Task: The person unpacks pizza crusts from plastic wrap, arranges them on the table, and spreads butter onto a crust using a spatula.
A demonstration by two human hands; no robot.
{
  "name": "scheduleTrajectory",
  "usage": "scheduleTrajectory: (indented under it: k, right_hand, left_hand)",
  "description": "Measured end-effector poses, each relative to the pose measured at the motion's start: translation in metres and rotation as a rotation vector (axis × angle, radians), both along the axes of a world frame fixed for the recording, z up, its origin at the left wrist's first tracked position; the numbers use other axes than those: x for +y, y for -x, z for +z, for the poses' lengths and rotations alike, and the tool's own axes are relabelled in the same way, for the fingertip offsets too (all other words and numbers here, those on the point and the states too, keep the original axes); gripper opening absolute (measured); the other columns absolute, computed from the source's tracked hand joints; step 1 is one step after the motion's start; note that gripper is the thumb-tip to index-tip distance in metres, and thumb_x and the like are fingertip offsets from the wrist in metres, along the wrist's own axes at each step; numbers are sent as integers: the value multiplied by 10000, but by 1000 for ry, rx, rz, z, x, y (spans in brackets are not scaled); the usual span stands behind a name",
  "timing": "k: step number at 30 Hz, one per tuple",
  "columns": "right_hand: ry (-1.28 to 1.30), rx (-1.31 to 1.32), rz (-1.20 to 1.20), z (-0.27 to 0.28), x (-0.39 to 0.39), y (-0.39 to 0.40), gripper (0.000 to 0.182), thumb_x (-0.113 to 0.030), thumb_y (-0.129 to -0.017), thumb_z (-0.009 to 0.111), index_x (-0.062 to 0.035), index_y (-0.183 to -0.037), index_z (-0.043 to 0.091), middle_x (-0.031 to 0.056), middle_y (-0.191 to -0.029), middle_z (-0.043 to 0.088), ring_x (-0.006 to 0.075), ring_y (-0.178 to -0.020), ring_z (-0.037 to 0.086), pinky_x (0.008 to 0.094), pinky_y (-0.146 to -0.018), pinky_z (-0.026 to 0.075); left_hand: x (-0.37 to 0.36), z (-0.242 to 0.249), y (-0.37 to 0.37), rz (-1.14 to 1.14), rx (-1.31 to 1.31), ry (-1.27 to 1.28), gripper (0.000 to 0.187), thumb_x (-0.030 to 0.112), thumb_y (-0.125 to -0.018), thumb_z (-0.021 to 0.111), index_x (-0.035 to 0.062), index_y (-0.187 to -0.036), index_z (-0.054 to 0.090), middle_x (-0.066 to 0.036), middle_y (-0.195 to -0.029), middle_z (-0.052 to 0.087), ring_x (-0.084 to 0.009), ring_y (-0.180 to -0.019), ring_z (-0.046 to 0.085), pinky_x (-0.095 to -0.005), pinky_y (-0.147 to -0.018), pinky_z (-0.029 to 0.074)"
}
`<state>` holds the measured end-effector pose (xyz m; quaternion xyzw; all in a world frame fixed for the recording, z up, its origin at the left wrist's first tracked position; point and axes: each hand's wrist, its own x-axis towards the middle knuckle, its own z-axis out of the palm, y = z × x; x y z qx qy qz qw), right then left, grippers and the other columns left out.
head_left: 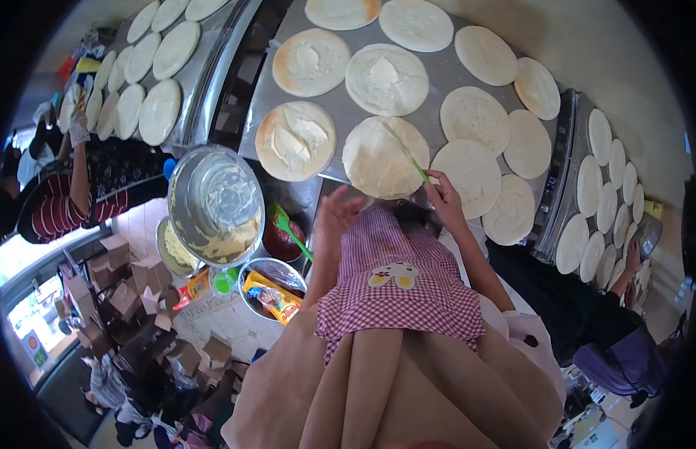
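My right hand (444, 197) grips the handle end of a thin green spatula (408, 153). Its blade lies on a round flat bread base (374, 170) at the table's near edge, which is coated with pale cream. My left hand (338, 213) hovers just left of that base, fingers apart and holding nothing. To its left, another base (283, 161) carries a thick dollop of cream. Two bases farther back, including one (402, 93) directly behind, also have dollops on them. On the right, plain bases (473, 120) partly overlap each other.
A large metal pot (177, 206) smeared with cream stands at left. Near it are a bowl of shredded yellow food (177, 251), a green spatula (292, 230) and a bowl holding a yellow packet (271, 295). Co-workers stand at tables left and right; cardboard boxes (125, 299) lie behind.
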<state>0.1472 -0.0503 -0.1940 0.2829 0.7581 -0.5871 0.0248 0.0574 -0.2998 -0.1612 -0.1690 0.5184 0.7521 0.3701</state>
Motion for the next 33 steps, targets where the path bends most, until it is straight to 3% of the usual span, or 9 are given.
scheduleTrajectory:
  k: [4, 5, 6, 9, 12, 18, 23, 28, 33]
  right_hand:
    - [348, 41, -11, 1, -30, 19, 311, -241, -950, 521, -84, -1217, 496, -59, -585, 418, 28, -523, 362, 189, -486, 290]
    - [392, 12, 5, 12, -39, 26, 319, -241, -953, 517, -79, -1225, 483, -63, -591, 409, 20, -524, 351, 178, -483, 278]
    - [436, -15, 28, 19, -49, 35, 327, -240, -956, 513, -73, -1234, 471, -67, -598, 399, 12, -526, 341, 167, -480, 266]
    - [505, -37, 133, 21, -80, 49, 342, -228, -956, 511, -81, -1258, 446, -62, -614, 408, 6, -527, 344, 155, -476, 257]
    - [493, -38, 303, 14, -116, 61, 327, -219, -952, 517, -83, -1240, 445, -62, -621, 414, 14, -524, 347, 161, -473, 268]
    - [146, 16, 661, -25, -201, 83, 301, -191, -912, 552, -114, -1177, 432, 24, -668, 540, 102, -561, 519, 239, -503, 392]
    - [-347, 87, 840, -33, -285, 143, 332, -187, -827, 560, -94, -1115, 425, 198, -889, 646, 436, -796, 607, 485, -704, 480]
    - [-420, -22, 968, -77, -338, 189, 448, -198, -808, 558, -42, -1202, 413, 221, -956, 626, 367, -761, 650, 449, -676, 503]
    - [80, -294, 923, -72, -326, 190, 451, -272, -880, 573, -73, -1260, 434, 94, -1055, 607, 128, -832, 612, 308, -645, 480]
  left_hand:
    - [-23, 151, 36, -45, 697, -774, 593, 495, -968, 284, 11, -1242, 487, -156, -858, 634, -264, -715, 607, -372, -684, 455]
    - [-22, 173, 34, -97, 613, -1289, 597, 535, -965, 279, 60, -1194, 560, -130, -813, 630, -256, -701, 625, -360, -654, 474]
    - [-36, 205, 69, -459, 1221, -1148, 643, 605, -943, 253, 113, -1084, 642, -122, -789, 623, -256, -706, 639, -356, -704, 481]
    - [-78, 256, 41, -240, 1332, -861, 791, 709, -880, 134, 104, -820, 640, -119, -733, 587, -250, -685, 606, -378, -696, 461]
    - [-97, 257, 19, 16, 1373, -804, 646, 402, -1010, 65, 207, -979, 680, -122, -568, 598, -191, -568, 631, -369, -655, 511]
    - [-153, 241, -9, 18, 1343, -806, 709, 562, -936, 56, 151, -866, 630, -112, -605, 562, -227, -584, 595, -374, -662, 483]
    - [-183, 228, -36, -22, 1296, -862, 835, 733, -852, 75, 74, -717, 569, -95, -665, 523, -249, -623, 558, -384, -673, 444]
    - [-202, 223, -56, 88, 1249, -882, 861, 783, -801, 58, 60, -681, 510, -84, -639, 476, -259, -585, 523, -392, -668, 436]
    - [-224, 224, -74, 126, 1283, -842, 886, 811, -775, 68, 52, -697, 519, -85, -645, 479, -261, -590, 525, -391, -672, 436]
